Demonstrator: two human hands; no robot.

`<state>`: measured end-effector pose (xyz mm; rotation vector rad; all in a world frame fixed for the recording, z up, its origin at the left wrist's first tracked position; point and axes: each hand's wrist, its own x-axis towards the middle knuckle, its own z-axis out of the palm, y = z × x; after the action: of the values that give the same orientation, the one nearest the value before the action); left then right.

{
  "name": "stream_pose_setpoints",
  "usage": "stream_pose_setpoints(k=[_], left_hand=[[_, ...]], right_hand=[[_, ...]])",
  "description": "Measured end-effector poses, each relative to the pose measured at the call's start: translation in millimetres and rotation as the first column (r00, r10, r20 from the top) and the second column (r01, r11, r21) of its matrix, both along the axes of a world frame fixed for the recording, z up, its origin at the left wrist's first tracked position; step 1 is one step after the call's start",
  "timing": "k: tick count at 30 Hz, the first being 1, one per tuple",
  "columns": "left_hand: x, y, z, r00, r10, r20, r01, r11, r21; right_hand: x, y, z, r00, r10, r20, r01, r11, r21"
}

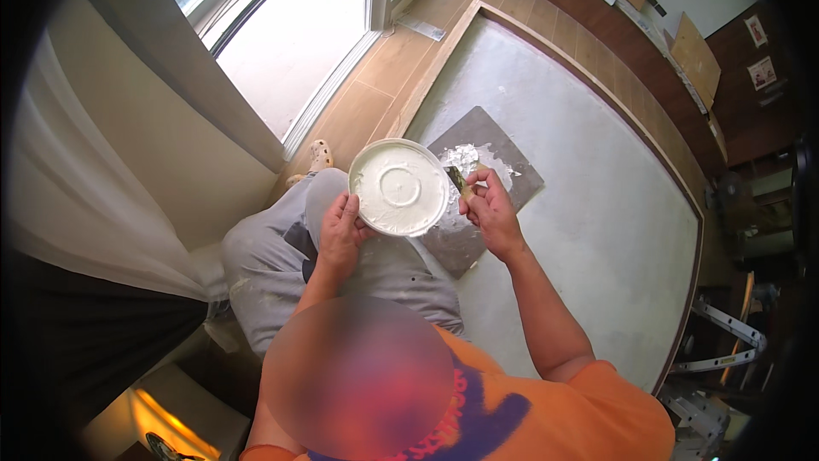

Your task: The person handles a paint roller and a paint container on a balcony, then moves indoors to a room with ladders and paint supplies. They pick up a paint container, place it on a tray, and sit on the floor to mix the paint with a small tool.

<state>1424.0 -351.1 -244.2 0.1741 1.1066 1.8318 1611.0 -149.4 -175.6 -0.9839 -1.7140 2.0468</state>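
Observation:
My left hand [343, 226] grips the near left rim of a round white lid [398, 188], its underside up and smeared with creamy white paste. In my right hand [492, 212] is a small putty knife [455, 177], pinched by its handle; its dark blade sits close to the lid's right edge, and I cannot tell whether they touch. Beneath the knife lies a square grey board [522, 178], partly hidden by the lid and my right hand. White paste [465, 156] is heaped and spread on the board's far part.
The board rests on a large pale grey panel [589, 214] with a raised wooden edge [563, 56]. A metal stepladder [725, 333] stands at the right. White and grey curtains [94, 179] hang at the left. A doorway track [328, 90] crosses the floor ahead.

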Motion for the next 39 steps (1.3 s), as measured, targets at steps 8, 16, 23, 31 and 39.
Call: stream_pose_setpoints(k=[8, 16, 23, 31, 39], left_hand=[[16, 5, 4, 0.886, 0.137, -0.444, -0.200, 0.975, -0.098], [22, 8, 4, 0.734, 0.074, -0.675, -0.276, 0.941, -0.198], [24, 7, 14, 0.634, 0.066, -0.771, -0.301, 0.939, -0.167], [29, 9, 17, 0.615, 0.086, -0.784, -0.340, 0.926, -0.166], [29, 7, 16, 0.634, 0.093, -0.768, -0.328, 0.931, -0.158]], right_hand=[[-42, -24, 43, 0.974, 0.066, 0.217, -0.188, 0.766, 0.615], [-58, -50, 10, 0.994, -0.008, 0.113, -0.078, 0.668, 0.740], [-56, -38, 5, 0.986, -0.064, 0.154, -0.065, 0.704, 0.707], [-57, -35, 10, 0.987, -0.029, 0.156, -0.094, 0.684, 0.724], [-56, -31, 14, 0.982, -0.059, 0.178, -0.092, 0.676, 0.731]])
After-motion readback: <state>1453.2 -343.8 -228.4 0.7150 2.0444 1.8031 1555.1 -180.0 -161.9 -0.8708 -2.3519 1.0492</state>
